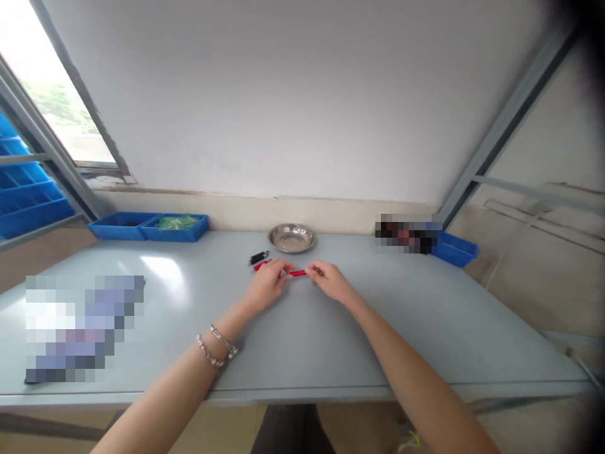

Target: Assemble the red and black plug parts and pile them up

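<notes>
At a grey counter (331, 340). Pinching a red piece (297, 272) endwise between left grip (267, 284) and right grip (331, 280). Not yet touching black piece (259, 256) or second red piece (259, 265).

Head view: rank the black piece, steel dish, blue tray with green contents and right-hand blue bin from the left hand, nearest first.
1. The black piece, just beyond the left hand, which pinches a red piece.
2. The steel dish, back centre.
3. The blue tray with green contents, back left.
4. The blue bin, far right.
</notes>
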Demonstrator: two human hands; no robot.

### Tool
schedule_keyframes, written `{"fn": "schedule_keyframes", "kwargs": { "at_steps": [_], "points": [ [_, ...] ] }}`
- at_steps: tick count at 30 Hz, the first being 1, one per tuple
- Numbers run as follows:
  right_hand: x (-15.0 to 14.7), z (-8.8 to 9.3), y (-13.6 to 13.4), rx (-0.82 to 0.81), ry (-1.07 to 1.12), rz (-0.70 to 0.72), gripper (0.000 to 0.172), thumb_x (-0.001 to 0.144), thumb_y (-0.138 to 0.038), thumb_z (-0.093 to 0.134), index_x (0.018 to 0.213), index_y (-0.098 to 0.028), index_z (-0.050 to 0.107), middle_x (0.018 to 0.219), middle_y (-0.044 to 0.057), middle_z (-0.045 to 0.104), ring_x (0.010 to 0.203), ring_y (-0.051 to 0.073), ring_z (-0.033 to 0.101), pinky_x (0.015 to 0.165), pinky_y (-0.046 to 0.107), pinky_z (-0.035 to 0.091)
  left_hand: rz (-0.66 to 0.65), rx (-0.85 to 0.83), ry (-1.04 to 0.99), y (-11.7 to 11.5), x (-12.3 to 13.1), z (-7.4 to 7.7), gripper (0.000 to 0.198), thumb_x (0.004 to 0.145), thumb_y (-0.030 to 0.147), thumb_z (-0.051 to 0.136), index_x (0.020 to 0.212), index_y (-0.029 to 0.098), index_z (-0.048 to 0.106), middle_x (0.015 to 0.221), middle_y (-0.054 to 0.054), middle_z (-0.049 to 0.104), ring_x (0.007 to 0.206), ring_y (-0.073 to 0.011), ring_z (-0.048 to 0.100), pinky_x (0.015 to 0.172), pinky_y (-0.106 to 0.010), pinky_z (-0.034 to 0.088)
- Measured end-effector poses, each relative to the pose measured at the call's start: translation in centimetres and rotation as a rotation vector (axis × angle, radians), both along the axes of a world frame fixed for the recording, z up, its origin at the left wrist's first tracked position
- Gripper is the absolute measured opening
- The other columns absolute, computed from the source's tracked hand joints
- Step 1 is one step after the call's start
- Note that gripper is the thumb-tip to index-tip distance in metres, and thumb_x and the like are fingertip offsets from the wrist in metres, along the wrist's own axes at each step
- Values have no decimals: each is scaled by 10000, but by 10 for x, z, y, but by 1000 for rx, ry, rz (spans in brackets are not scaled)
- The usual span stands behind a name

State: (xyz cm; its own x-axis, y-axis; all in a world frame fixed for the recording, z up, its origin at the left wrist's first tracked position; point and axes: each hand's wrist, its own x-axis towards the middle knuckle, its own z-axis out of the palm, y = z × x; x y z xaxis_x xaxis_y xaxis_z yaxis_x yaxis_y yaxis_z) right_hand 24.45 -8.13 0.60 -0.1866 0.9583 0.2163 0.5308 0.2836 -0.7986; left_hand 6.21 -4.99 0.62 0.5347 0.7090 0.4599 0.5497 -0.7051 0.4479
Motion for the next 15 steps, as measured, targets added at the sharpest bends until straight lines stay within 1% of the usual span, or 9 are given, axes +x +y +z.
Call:
{"fn": "schedule_keyframes", "kwargs": {
  "at_steps": [7, 12, 15],
  "points": [
    [4, -2, 3, -7, 48, -32, 273, 842, -389, 322, 710, -187, 449, 606, -20, 498, 519, 98, 413, 525, 214, 332, 9, 18, -2, 1, -1, -2, 97, 785, 154, 477, 859, 151, 540, 850, -61, 607, 716, -144, 526, 680, -272, 423],
    [1, -1, 1, -34, 43, -22, 201, 807, -363, 398, 750, -188, 481, 605, -25, 484, 515, 96, 411, 511, 209, 328, 8, 16, 6, 1, -1, -1, 95, 776, 150, 484, 855, 161, 536, 848, -51, 605, 710, -141, 528, 673, -269, 424],
    [0, 0, 0, -21, 27, -20, 174, 786, -340, 432, 774, -186, 511, 622, -21, 488, 532, 98, 416, 523, 212, 338, 3, 17, 11, 1, 0, -1, 96, 774, 159, 495, 863, 162, 533, 852, -49, 603, 713, -140, 529, 677, -270, 422]
  ]
}}
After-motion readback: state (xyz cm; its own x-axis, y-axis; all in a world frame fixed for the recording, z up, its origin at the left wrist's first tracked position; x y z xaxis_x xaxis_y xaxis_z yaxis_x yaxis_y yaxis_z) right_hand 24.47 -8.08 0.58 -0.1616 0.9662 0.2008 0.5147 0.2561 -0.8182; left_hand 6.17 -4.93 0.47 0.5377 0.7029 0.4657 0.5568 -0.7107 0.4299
